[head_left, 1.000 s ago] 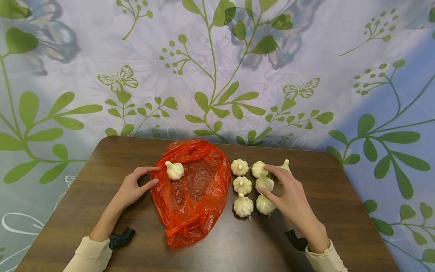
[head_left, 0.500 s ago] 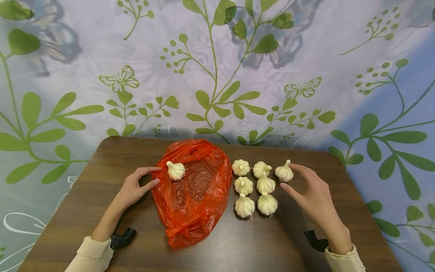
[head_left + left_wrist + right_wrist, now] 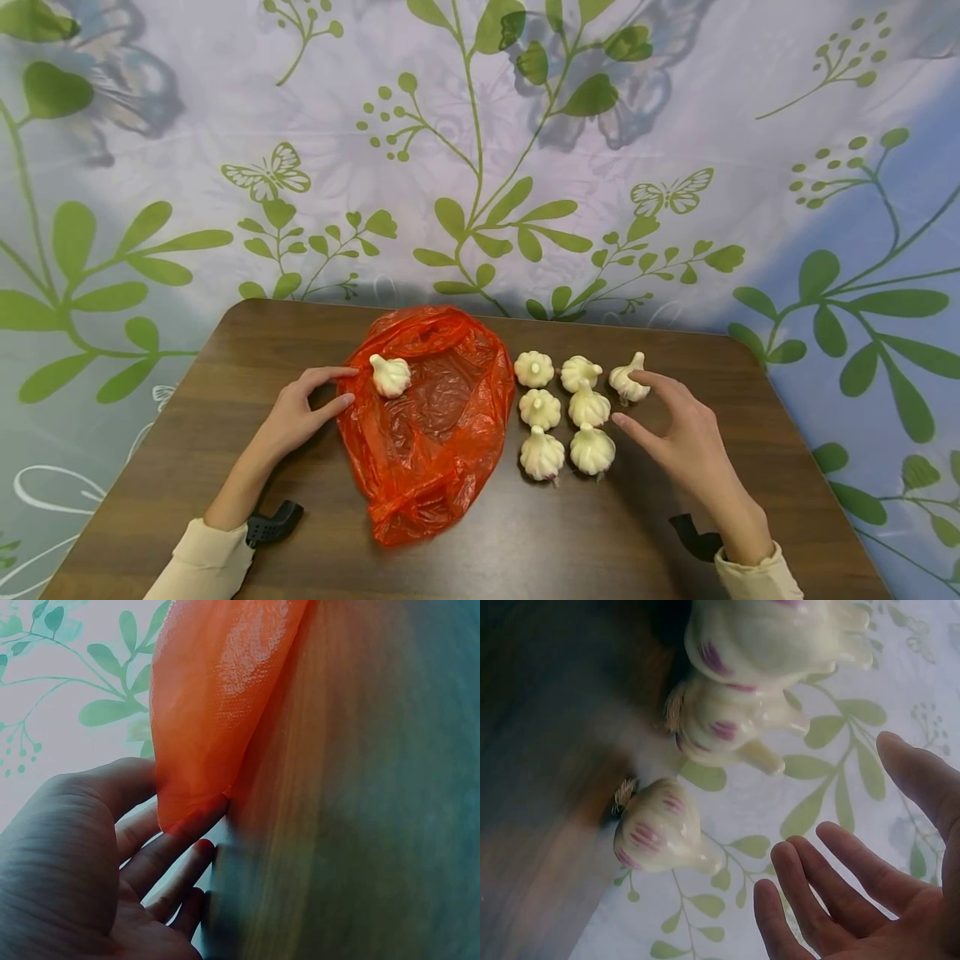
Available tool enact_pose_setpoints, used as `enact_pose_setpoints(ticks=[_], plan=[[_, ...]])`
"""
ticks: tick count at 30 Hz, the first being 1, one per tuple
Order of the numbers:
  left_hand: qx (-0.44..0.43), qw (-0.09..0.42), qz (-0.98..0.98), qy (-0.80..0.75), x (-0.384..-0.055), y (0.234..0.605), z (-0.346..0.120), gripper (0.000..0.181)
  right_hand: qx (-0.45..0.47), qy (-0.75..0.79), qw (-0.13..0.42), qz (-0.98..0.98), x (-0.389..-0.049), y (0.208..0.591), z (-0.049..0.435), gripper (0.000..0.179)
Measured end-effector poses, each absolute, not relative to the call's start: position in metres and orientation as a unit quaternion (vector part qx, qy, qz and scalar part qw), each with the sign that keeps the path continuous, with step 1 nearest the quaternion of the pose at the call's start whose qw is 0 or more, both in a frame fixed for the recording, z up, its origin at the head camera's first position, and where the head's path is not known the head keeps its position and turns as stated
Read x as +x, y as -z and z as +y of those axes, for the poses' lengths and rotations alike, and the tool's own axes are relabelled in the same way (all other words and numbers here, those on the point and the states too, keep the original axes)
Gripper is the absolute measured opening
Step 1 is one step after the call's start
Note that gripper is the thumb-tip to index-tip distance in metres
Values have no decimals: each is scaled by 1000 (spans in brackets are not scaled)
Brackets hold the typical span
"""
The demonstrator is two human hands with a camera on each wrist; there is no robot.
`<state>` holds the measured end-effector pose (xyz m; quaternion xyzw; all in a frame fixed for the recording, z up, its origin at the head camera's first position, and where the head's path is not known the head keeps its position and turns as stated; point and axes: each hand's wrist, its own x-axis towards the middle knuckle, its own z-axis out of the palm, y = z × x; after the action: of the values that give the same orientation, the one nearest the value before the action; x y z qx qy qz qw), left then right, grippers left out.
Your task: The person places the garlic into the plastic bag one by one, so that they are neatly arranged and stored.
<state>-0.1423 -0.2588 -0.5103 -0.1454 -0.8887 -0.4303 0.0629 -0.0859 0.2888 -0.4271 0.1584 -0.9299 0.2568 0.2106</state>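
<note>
Near the table's middle lies a crumpled red plastic bag (image 3: 465, 467), with one garlic bulb (image 3: 391, 376) on its upper left part. My left hand (image 3: 296, 417) touches the bag's left edge, thumb and index finger apart; the left wrist view shows the bag's edge (image 3: 202, 750) over a fingertip. Right of the bag, several garlic bulbs (image 3: 539, 409) stand in two columns, and a single bulb (image 3: 627, 380) sits at the far right. Beside that bulb is my right hand (image 3: 686, 429), holding nothing. In the right wrist view its extended fingers are apart from the purple-streaked bulbs (image 3: 656, 829).
The brown wooden table (image 3: 465, 567) has rounded far corners and meets a cloth backdrop (image 3: 480, 150) printed with leaves and butterflies. Black wrist mounts (image 3: 276, 523) show below both hands.
My right hand has moved right, from over the second column of bulbs to beside the far-right bulb, then slightly back left. The left hand stays at the bag's edge.
</note>
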Motion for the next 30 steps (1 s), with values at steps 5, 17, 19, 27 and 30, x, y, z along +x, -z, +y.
enact_pose_setpoints(ticks=[5,17,19,27,30], plan=[[-145,59,-888,433,-143,510,-258,39,174,-247,208,-930,-83,431,284,65],[-142,53,-887,436,-143,509,-259,39,200,-241,175,-934,-75,442,274,54],[-141,52,-887,437,-143,509,-259,39,197,-240,164,-936,-74,443,273,52],[-139,53,-888,434,-144,509,-259,39,171,-241,73,-953,-71,442,275,46],[-139,53,-888,436,-143,508,-259,39,169,-235,52,-956,-71,442,275,47]])
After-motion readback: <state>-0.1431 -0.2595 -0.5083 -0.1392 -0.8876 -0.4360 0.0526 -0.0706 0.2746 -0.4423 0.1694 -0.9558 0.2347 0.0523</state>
